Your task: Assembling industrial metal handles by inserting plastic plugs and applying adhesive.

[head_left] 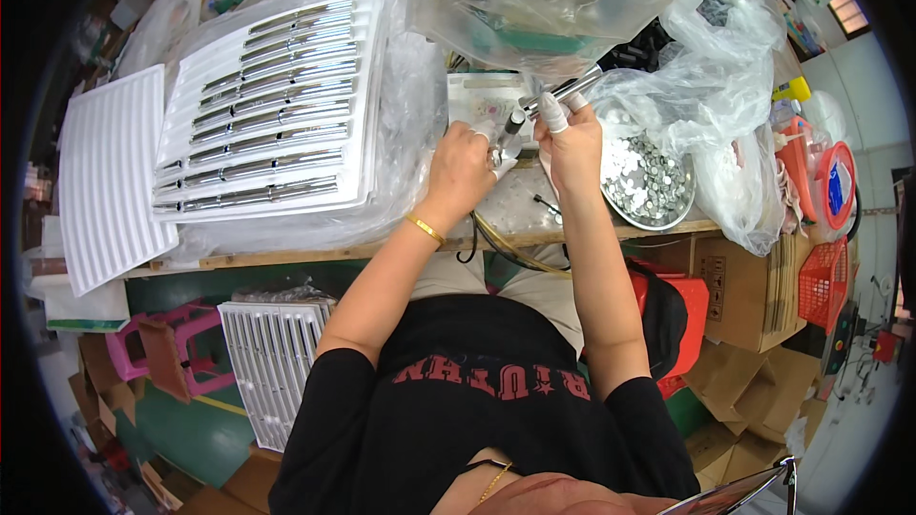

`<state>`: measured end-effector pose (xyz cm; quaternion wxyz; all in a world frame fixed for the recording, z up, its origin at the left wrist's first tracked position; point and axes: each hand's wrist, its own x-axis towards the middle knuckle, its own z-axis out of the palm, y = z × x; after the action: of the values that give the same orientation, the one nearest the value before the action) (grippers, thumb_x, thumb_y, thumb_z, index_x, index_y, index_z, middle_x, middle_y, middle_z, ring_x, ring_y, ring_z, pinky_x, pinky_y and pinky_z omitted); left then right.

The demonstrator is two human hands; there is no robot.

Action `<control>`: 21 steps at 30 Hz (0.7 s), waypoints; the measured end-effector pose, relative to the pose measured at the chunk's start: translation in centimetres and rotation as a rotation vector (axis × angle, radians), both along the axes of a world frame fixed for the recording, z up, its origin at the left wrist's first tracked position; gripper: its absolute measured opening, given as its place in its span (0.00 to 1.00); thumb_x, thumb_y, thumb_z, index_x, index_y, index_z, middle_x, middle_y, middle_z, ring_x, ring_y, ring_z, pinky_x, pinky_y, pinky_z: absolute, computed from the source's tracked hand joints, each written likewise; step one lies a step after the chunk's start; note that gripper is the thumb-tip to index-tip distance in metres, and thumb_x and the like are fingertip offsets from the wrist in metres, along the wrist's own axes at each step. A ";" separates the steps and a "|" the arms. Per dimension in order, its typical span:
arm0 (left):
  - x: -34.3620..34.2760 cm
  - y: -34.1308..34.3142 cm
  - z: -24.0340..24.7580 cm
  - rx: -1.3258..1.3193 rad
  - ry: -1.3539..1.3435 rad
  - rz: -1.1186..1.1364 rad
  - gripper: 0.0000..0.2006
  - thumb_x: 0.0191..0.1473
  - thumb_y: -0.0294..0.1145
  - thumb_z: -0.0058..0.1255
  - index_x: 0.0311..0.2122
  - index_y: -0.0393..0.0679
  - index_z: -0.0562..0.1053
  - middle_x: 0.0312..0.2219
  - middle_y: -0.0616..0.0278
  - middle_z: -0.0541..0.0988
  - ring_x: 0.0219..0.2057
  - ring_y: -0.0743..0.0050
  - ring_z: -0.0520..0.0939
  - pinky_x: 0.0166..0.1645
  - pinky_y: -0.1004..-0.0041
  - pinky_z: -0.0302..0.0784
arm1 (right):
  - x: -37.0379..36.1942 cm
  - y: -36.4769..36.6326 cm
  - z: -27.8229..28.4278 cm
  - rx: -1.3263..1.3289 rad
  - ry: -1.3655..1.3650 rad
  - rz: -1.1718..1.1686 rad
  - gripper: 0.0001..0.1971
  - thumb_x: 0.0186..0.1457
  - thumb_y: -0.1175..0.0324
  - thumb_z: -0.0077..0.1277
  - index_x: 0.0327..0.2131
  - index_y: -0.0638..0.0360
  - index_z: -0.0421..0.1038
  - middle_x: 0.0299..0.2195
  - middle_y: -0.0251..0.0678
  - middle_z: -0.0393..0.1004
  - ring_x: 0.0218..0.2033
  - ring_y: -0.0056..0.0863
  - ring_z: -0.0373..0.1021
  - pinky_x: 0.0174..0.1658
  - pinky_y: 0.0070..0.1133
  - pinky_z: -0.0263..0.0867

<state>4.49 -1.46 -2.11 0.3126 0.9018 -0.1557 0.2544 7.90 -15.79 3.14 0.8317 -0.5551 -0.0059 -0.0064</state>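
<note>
While right hand (577,148) grips shiny silver metal tubing (584,80), keep pressure light and steady to avoid scratches; left hand (461,167) curled, exact hold can't tell.

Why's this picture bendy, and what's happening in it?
No robot here! These are a person's left hand and right hand, seen from a camera on their head looking down. Its wide fisheye lens bends the edges. On the grey table sits a ridged white plastic tray of shiny silver tubes. To the right, a round metal dish holds small shiny pieces. The left hand holds a black-and-silver cylinder; the right hand holds a slim, shiny silver rod. Some fingers wear white covers.
</note>
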 end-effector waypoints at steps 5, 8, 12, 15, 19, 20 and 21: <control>0.0 -0.1 0.3 -0.030 0.015 -0.017 0.11 0.31 0.27 0.61 0.17 0.36 0.69 0.19 0.51 0.73 0.30 0.53 0.72 0.34 0.61 0.70 | -1.0 1.1 0.8 -0.090 -0.087 -0.027 0.16 0.46 0.66 0.61 0.34 0.64 0.67 0.20 0.26 0.69 0.19 0.13 0.63 0.23 0.12 0.57; -0.2 -0.1 0.5 -0.012 0.012 -0.010 0.11 0.31 0.27 0.61 0.17 0.35 0.70 0.19 0.52 0.73 0.30 0.54 0.73 0.34 0.62 0.70 | -1.2 1.0 0.1 -0.256 -0.415 -0.076 0.19 0.43 0.62 0.63 0.35 0.64 0.69 0.19 0.29 0.70 0.18 0.18 0.65 0.22 0.16 0.60; -0.4 0.3 0.6 0.006 0.034 -0.012 0.11 0.32 0.27 0.61 0.21 0.35 0.71 0.20 0.53 0.74 0.30 0.54 0.72 0.35 0.62 0.70 | -1.2 0.3 0.8 -1.137 -0.548 -0.111 0.20 0.36 0.56 0.64 0.30 0.60 0.72 0.16 0.37 0.69 0.17 0.31 0.67 0.22 0.24 0.62; -0.7 0.5 0.7 -0.076 0.015 -0.010 0.12 0.33 0.26 0.60 0.26 0.35 0.71 0.24 0.53 0.75 0.31 0.53 0.72 0.37 0.62 0.70 | -0.3 0.1 -1.3 -1.107 -0.569 -0.068 0.21 0.36 0.55 0.63 0.31 0.60 0.73 0.15 0.36 0.68 0.16 0.34 0.65 0.21 0.26 0.61; -1.4 1.8 0.6 -0.085 0.027 0.111 0.13 0.37 0.26 0.62 0.31 0.39 0.71 0.33 0.56 0.76 0.34 0.56 0.73 0.38 0.65 0.70 | 0.0 1.1 -1.2 -1.068 -0.490 -0.095 0.21 0.38 0.55 0.63 0.29 0.63 0.73 0.18 0.38 0.70 0.21 0.36 0.67 0.26 0.27 0.63; -1.6 2.1 0.9 -0.150 -0.019 0.151 0.13 0.38 0.25 0.61 0.31 0.40 0.71 0.35 0.57 0.77 0.35 0.56 0.73 0.39 0.67 0.70 | 0.4 1.7 -1.0 -1.075 -0.507 -0.127 0.20 0.38 0.55 0.63 0.28 0.64 0.73 0.20 0.38 0.70 0.23 0.37 0.68 0.28 0.28 0.63; -1.5 2.2 1.1 -0.147 -0.023 0.141 0.13 0.38 0.25 0.61 0.31 0.40 0.71 0.35 0.57 0.77 0.35 0.56 0.73 0.39 0.67 0.70 | 1.2 1.7 -1.3 -1.074 -0.506 -0.138 0.20 0.38 0.55 0.63 0.28 0.64 0.73 0.20 0.38 0.70 0.23 0.37 0.68 0.28 0.28 0.63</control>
<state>2.96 0.69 -1.03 0.3576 0.8821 -0.0762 0.2970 9.14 -14.08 1.82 0.4051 -0.8782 -0.1702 -0.1887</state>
